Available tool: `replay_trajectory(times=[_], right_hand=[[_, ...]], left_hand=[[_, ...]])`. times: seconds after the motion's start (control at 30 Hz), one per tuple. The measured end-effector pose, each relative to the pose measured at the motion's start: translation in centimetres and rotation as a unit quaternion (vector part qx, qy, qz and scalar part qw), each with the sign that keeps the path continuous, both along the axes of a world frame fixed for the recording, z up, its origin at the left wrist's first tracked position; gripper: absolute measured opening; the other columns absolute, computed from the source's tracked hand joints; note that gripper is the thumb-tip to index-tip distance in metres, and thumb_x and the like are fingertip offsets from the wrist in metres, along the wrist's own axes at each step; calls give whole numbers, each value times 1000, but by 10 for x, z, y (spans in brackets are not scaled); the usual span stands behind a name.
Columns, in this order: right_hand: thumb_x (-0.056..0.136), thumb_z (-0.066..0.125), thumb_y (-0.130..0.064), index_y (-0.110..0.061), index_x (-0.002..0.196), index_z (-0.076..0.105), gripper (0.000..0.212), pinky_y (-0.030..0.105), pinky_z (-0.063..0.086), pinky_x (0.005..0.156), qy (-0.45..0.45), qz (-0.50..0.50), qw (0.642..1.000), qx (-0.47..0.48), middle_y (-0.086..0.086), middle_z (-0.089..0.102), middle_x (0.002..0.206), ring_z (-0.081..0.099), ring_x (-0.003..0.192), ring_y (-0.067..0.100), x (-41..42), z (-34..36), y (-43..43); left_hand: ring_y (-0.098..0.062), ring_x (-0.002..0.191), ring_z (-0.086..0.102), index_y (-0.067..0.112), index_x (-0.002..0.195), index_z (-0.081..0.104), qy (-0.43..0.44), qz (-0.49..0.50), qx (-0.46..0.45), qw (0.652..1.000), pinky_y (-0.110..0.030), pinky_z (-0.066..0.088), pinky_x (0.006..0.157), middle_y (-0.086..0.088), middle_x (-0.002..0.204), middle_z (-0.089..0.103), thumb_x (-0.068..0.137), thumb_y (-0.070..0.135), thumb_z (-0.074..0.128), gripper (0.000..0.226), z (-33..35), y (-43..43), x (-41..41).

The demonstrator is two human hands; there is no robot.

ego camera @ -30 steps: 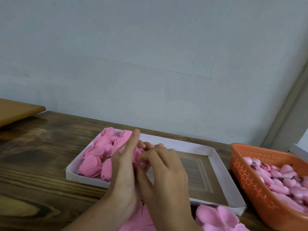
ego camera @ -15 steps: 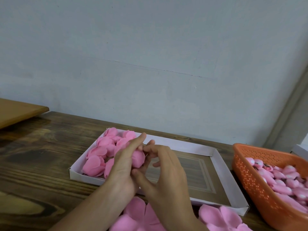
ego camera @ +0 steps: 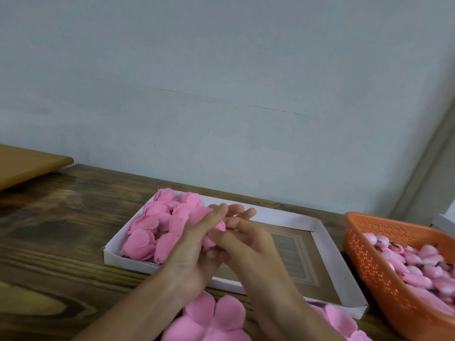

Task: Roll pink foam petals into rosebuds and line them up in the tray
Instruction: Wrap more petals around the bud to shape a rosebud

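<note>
**A bud taking shape over the tray**

At the far left a wooden board [ego camera: 29, 163] sits out of the way on the dark desk [ego camera: 61, 230]. Next comes the shallow white tray [ego camera: 128, 262]. Finished rosebuds [ego camera: 147, 232] are crowded into its left end, touching one another, while its right half lies bare. My guess is that filling from one end keeps the rows tidy.

The left hand [ego camera: 194, 252] is raised just over that pile, its fingers stretched nearly straight and pressed against a rosebud [ego camera: 218, 227] of pink foam. The right hand [ego camera: 248, 244] meets it from the other side, so the foam sits sandwiched between the two, above the tray and not yet set down. The right hand is blurred, and I cannot tell whether it pinches the foam or only pushes on it. Working this close to the row seems meant to make the drop short.

Flat petals [ego camera: 214, 318] wait at the near edge of the desk, beneath the wrists. At the right, an orange basket [ego camera: 369, 267] holds more pink pieces [ego camera: 416, 264], apart from the tray.
</note>
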State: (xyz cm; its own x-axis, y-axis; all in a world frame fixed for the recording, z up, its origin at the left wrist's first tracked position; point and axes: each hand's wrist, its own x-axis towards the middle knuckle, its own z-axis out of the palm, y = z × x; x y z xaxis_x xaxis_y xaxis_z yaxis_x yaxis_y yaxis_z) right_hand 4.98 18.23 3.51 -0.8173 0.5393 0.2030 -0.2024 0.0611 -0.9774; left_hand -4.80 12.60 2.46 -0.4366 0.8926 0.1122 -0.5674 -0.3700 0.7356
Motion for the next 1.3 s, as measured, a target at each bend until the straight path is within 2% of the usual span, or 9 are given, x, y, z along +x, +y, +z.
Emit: replay_trajectory(times=[0.13, 0.37, 0.57, 0.73, 0.93, 1.03, 1.13, 1.2, 1.3], right_hand=[[100, 59, -11, 1, 105, 71, 18, 30, 56, 90, -17, 34, 997, -67, 8, 72, 96, 71, 97, 17, 1, 2, 3], [87, 69, -25, -27, 113, 71, 26, 38, 59, 88, 11, -104, 988, 116, -6, 79, 103, 75, 96, 12, -9, -25, -2], [100, 53, -15, -15, 89, 73, 23, 26, 52, 60, -12, 16, 991, -132, 9, 67, 77, 61, 65, 17, -10, -5, 2], [89, 58, -21, -11, 104, 67, 20, 22, 50, 60, 7, 16, 995, -103, -3, 72, 83, 67, 75, 11, -15, -10, -6], [107, 52, -27, -17, 91, 66, 23, 26, 46, 52, -31, -12, 991, -127, 5, 64, 65, 59, 56, 17, -12, -7, -7], [106, 48, -48, -29, 87, 65, 31, 24, 51, 61, -149, 9, 985, 91, -2, 71, 74, 66, 63, 12, 6, 6, 11], [103, 48, -46, -27, 93, 64, 27, 36, 55, 74, -242, -27, 880, 408, -6, 72, 88, 68, 75, 13, 24, 26, 30], [97, 56, -42, -30, 92, 68, 18, 29, 52, 72, -220, -108, 797, 552, -14, 72, 86, 65, 80, 8, 29, 35, 34], [94, 54, -25, -37, 106, 67, 22, 27, 51, 73, -91, -135, 791, 590, -18, 65, 103, 62, 90, 6, 31, 46, 28]], left_hand=[[-26, 116, 71, 15, 79, 74, 49, 7, -9, 999, -32, 62, 77, -22, 119, 73, 69, 46, 83, 34, -2, 1, 0], [-18, 100, 76, 16, 86, 80, -4, 58, -27, 998, -31, 55, 76, -20, 115, 75, 63, 46, 83, 38, -6, 8, 4], [-21, 89, 76, 3, 84, 59, 98, 43, -31, 994, -23, 47, 49, -37, 121, 62, 69, 46, 79, 50, -1, 2, -1], [-13, 96, 76, 14, 82, 66, 116, 105, -55, 986, -19, 38, 40, -25, 115, 71, 72, 51, 72, 39, -3, 3, 1], [-19, 50, 60, 15, 68, 56, 154, 101, -60, 981, -15, 32, 38, -17, 105, 76, 67, 55, 76, 45, -1, 1, -1], [-22, 42, 49, 9, 65, 56, 140, 114, -40, 983, -22, 40, 40, -17, 104, 77, 77, 44, 78, 42, -1, 3, -1], [-26, 52, 60, 8, 62, 59, 199, 208, -21, 957, -31, 49, 43, -14, 75, 73, 85, 25, 79, 35, -2, 7, -2], [-17, 57, 64, 17, 56, 61, 261, 283, -40, 922, -26, 55, 54, -7, 58, 64, 86, 15, 78, 35, -6, 10, -5], [-15, 41, 51, 16, 54, 58, 308, 305, -53, 899, -26, 45, 42, -5, 46, 53, 86, 18, 77, 37, -11, 12, -11]])
